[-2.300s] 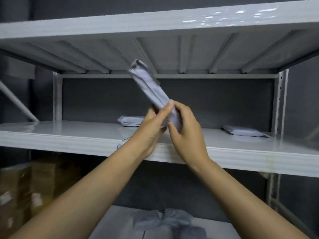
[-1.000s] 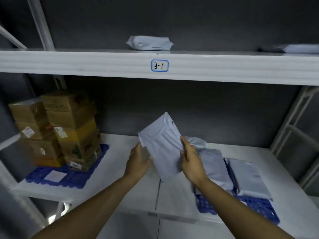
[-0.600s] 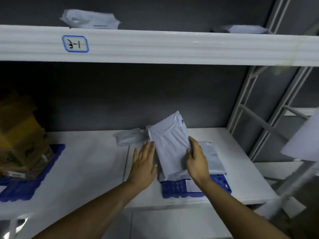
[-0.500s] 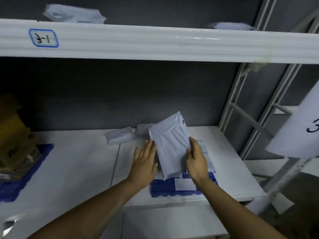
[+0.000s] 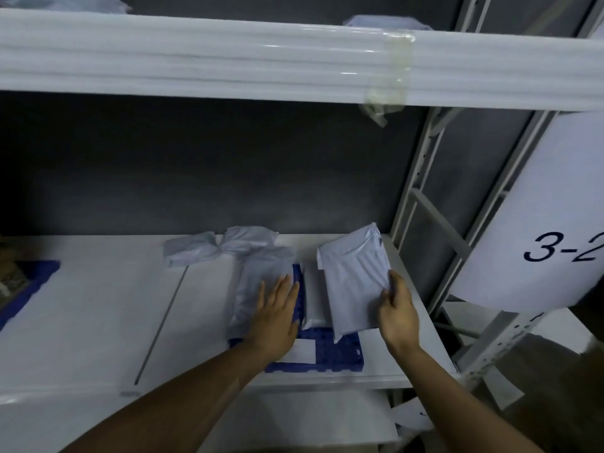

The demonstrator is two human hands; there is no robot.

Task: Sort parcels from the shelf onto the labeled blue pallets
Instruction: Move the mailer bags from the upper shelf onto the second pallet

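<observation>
My right hand [image 5: 397, 313] grips the near right edge of a flat grey mailer parcel [image 5: 354, 279], which lies tilted over the right side of a blue pallet [image 5: 340, 354] on the lower shelf. A white label [image 5: 302, 351] sits on the pallet's front. My left hand [image 5: 277, 317] lies flat, fingers straight, on another grey parcel [image 5: 258, 286] on the pallet's left side. A third parcel [image 5: 313, 299] shows between the two. A crumpled grey parcel [image 5: 192, 253] lies behind them, off the pallet.
The white upper shelf beam [image 5: 228, 60] runs overhead with a parcel [image 5: 382, 22] on it. A shelf upright [image 5: 421, 204] stands at right beside a white sign reading 3-2 [image 5: 562, 250]. Another blue pallet [image 5: 32, 279] is at far left.
The view swung right from the cardboard boxes. The held parcel came down from the upper shelf onto the right side of the pallet. My left hand let go and now rests on the left parcel.
</observation>
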